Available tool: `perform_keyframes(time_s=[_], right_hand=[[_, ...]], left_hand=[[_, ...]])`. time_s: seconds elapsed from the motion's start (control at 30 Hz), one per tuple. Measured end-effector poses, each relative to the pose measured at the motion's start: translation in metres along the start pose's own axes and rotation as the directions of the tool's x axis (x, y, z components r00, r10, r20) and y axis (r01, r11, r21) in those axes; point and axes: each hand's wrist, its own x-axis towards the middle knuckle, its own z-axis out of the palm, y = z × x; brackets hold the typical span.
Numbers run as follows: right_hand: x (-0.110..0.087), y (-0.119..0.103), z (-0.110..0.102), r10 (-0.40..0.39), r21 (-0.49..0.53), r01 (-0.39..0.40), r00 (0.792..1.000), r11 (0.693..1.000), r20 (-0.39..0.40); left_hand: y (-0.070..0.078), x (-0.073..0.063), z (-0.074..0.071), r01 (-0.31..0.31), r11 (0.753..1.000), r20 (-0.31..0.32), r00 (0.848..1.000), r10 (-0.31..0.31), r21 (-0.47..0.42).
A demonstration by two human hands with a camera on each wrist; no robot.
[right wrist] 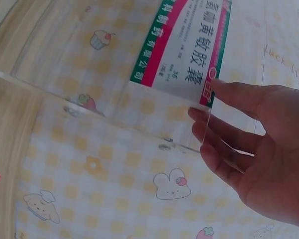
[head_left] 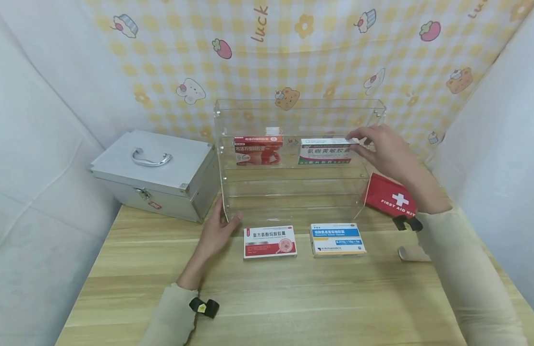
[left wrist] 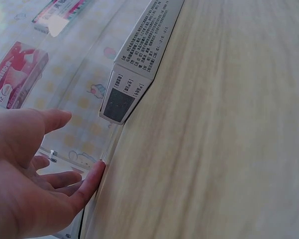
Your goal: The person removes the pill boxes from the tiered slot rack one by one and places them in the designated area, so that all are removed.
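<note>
A clear acrylic display rack [head_left: 292, 187] stands on the table. On one of its shelves my right hand [head_left: 385, 149] pinches the right end of a white, green and red medicine box [head_left: 325, 153], the thumb at its front corner in the right wrist view. Left of that box on the same shelf is a red medicine box [head_left: 258, 153]. My left hand [head_left: 217, 230] rests against the rack's lower left side, thumb apart and fingers loosely extended. Before the rack lie a red-and-white medicine box [head_left: 269, 241] and a blue-and-white medicine box [head_left: 337, 239].
A silver metal case [head_left: 154, 168] with a handle stands left of the rack. At the right are a red first aid pouch [head_left: 390, 197] and a beige roll [head_left: 413, 253], partly hidden by my right sleeve. A checkered cloth [head_left: 267, 62] hangs behind.
</note>
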Motion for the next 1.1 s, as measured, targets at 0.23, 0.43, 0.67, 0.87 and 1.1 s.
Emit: perform_keyframes(time_s=[0.23,0.43,0.67,0.87,1.1], right_hand=[[0.011,0.001,-0.015,0.037,-0.022,-0.033,0.985,0.999,0.166],[0.015,-0.002,-0.023,0.096,-0.054,-0.083,0.952,0.995,0.290],[0.013,0.002,-0.024,0.122,-0.043,-0.115,0.957,0.992,0.261],[0.010,0.006,-0.021,0.071,-0.015,-0.069,0.987,0.997,0.143],[0.008,0.005,-0.027,0.069,0.013,-0.068,0.996,0.998,-0.065]], left_hand=[[-0.001,0.000,0.000,-0.011,1.000,-0.006,1.000,0.011,0.002],[0.000,-0.001,0.000,0.002,1.000,-0.014,1.000,-0.001,0.009],[-0.001,0.001,0.001,0.006,1.000,-0.008,1.000,-0.006,0.013],[0.000,0.001,0.000,0.008,1.000,-0.007,1.000,-0.008,0.016],[-0.002,0.000,0.000,0.000,1.000,-0.008,1.000,0.000,0.020]])
